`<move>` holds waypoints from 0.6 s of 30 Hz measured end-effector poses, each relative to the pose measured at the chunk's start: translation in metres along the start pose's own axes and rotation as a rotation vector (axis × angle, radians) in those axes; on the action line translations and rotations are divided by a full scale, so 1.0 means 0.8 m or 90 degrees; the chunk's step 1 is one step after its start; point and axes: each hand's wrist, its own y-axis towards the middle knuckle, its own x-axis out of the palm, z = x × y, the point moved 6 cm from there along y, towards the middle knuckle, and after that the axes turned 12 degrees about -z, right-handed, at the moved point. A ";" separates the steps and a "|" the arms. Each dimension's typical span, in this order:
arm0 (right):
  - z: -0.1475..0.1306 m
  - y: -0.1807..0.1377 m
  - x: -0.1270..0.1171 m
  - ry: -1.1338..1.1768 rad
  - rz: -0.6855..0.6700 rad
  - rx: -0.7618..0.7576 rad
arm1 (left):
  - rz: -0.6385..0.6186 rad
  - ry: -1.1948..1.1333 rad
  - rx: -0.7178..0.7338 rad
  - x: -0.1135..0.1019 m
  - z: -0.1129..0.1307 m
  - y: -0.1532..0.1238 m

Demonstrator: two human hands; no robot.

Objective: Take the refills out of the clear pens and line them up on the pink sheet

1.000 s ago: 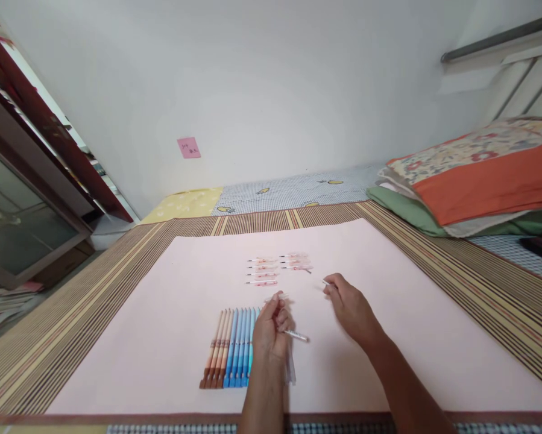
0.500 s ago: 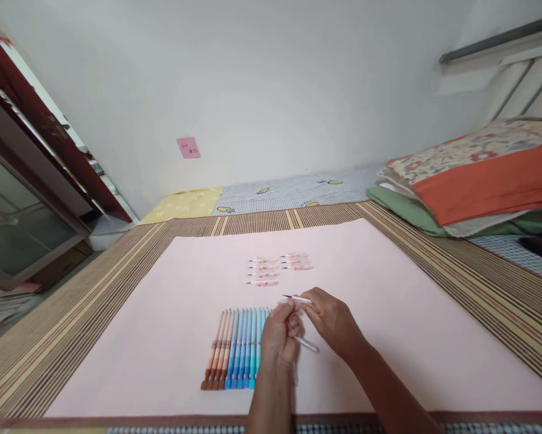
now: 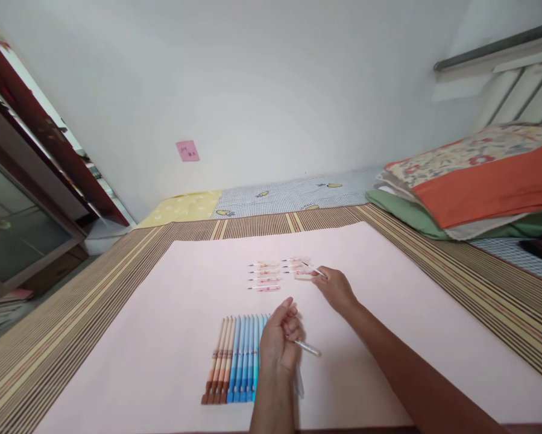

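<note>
On a pink sheet (image 3: 162, 337) lies a tight row of brown and blue pen barrels (image 3: 237, 358). Farther back lie two short columns of pink clear pen parts (image 3: 264, 276). My left hand (image 3: 280, 339) hovers just right of the barrel row, fingers curled round a thin clear pen part (image 3: 307, 348) that juts out to the right. My right hand (image 3: 334, 287) reaches out to the right column of pink parts, pinching a thin pen refill (image 3: 313, 269) whose tip rests among them.
The pink sheet lies on a striped woven mat (image 3: 478, 271) over a bed. Folded bedding and a pillow (image 3: 474, 181) are stacked at the right. A dark wooden cabinet (image 3: 31, 199) stands at the left. A pink note (image 3: 187, 150) sticks to the white wall.
My right hand came back to meet my left hand, took a thin refill there, then carried it forward to the pink parts. My left hand stayed near the barrels.
</note>
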 end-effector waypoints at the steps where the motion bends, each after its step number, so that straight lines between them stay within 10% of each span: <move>1: 0.004 0.003 0.002 -0.006 0.000 -0.001 | 0.002 -0.005 0.002 -0.001 0.001 0.000; 18: 0.011 0.016 0.012 -0.147 0.002 -0.011 | 0.003 -0.015 -0.005 -0.004 -0.001 0.001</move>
